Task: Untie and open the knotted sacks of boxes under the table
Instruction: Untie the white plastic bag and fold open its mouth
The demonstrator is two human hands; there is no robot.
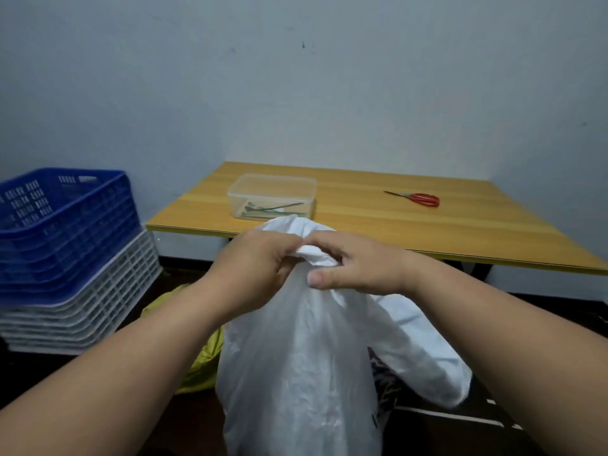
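Observation:
A white plastic sack [296,373] stands upright in front of me, its neck bunched at the top in front of the table edge. My left hand [253,268] grips the bunched neck from the left, fingers curled round it. My right hand [355,261] pinches the knot [312,255] from the right, thumb pointing left below it. A second white sack [424,350] lies behind on the right, and a yellow sack [200,363] lies on the floor to the left. What the sacks contain is hidden.
A low wooden table [411,222] stands ahead, bearing a clear plastic box [273,189] with cable ties and red-handled scissors [421,198]. A blue crate [62,222] sits on stacked white crates [88,307] at the left. The floor beneath is dark.

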